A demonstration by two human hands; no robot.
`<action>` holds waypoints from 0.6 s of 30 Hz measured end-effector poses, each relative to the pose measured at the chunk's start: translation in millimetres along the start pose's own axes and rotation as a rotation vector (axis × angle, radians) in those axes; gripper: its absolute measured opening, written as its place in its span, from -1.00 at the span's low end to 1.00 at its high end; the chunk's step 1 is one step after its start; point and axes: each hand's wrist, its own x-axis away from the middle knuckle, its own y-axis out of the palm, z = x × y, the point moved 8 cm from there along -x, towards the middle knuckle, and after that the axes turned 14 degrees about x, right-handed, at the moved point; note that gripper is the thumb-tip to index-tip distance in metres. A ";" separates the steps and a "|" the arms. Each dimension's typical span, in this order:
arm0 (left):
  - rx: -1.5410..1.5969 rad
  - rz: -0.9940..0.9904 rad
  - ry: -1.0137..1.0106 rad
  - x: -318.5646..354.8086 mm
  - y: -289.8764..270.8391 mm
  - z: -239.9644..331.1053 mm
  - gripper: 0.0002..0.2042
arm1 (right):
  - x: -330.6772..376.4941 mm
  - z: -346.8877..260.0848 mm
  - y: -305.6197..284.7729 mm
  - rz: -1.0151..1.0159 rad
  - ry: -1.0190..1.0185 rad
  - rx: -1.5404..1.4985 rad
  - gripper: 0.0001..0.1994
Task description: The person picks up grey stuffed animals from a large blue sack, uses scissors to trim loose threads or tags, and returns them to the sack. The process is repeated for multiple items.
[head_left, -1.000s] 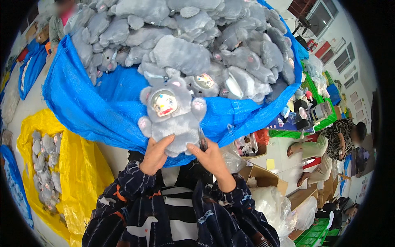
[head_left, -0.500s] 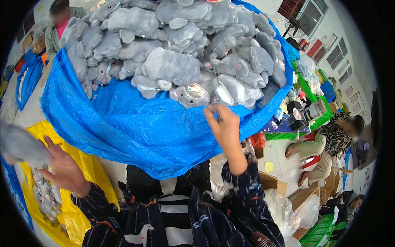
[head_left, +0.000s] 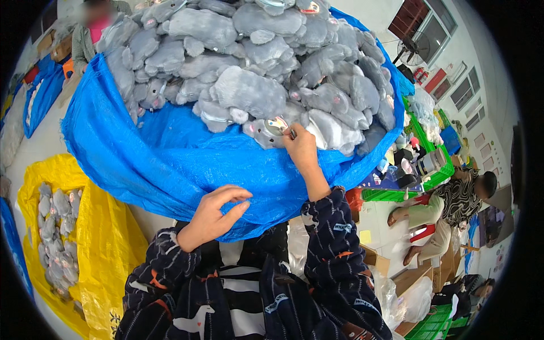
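Observation:
A big heap of grey plush toys (head_left: 249, 93) lies on a blue tarpaulin sheet (head_left: 170, 164) in front of me. My right hand (head_left: 303, 148) is closed around a small dark object, too little of which shows to name it. Its fingertips are at a plush toy with a pink nose (head_left: 266, 132) and a colourful patch, on the heap's near edge. Over the sheet's near edge, my left hand (head_left: 217, 217) holds nothing, its fingers stretched toward the right.
To the left, a yellow sack (head_left: 107, 226) stands open with several grey plush toys (head_left: 58, 232) inside. Green crates (head_left: 391, 194) and cardboard boxes (head_left: 411, 277) are on the right. One person sits at the right (head_left: 462, 190); another is behind the heap.
The blurred grey plush toy has left my left hand, which has swung from the far left back to the middle. My right hand has moved slightly up to the patched toy.

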 end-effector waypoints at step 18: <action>-0.660 -0.015 0.161 -17.0 30.5 -40.6 -0.73 | 38.8 1.0 29.0 -0.058 0.279 -0.393 -0.78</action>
